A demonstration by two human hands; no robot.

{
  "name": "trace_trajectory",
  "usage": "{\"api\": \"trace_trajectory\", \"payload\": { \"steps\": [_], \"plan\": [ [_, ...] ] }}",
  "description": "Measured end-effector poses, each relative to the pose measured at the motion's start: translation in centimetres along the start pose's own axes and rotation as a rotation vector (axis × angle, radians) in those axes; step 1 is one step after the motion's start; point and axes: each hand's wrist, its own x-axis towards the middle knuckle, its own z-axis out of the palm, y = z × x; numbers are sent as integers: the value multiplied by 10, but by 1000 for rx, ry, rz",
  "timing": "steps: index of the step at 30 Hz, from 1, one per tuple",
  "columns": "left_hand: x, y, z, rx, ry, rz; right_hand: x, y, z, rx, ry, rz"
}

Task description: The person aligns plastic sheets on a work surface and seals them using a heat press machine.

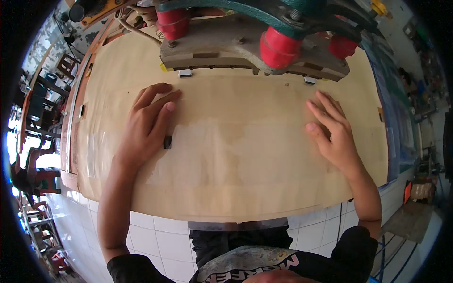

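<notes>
I find the tan board (226,205) lying flat, its near edge just in front of the wearer. A pale, translucent film (245,141) appears to lie on it between the hands; its outline is too faint for me to trace.

The left hand (152,113) is at the film's left side, fingers slightly bent and loosely parted, gripping nothing that I can see. The right hand (332,129) is opposite, fingers fanned, likewise without a grip. I cannot tell how firmly either presses. I judge the wide, matched placement spreads contact evenly to both sides.

A small black block (167,142) sits just beside the base of the left thumb; its purpose is unclear to me. A left white-topped block (186,73) and a right white-topped block (309,81) lie near the front edge of a heavy metal plate (212,49), towards its two ends; I take them for position marks, unconfirmed.

Red mounts (283,49) join the plate to a green frame (226,6), presumably to carry its weight. Further out, I record blue sheeting (396,108) at right and tiled floor (167,243) below.
</notes>
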Motion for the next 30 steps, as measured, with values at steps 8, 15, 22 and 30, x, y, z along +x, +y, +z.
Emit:
{"api": "trace_trajectory", "payload": {
  "steps": [8, 15, 22, 30],
  "plan": [
    [-4, 3, -1, -5, -17, -62, -2, -5, -1, 89, 21, 34],
    [-5, 2, -1, -2, -14, -41, -4, -5, -2, 98, 34, 51],
    [-6, 1, -2, 17, -21, -24, -6, -2, -1, 130, 80, 41],
    [-7, -3, -2, 57, 1, 50, -10, 0, 0, 105, 136, -2]
  ]
}}
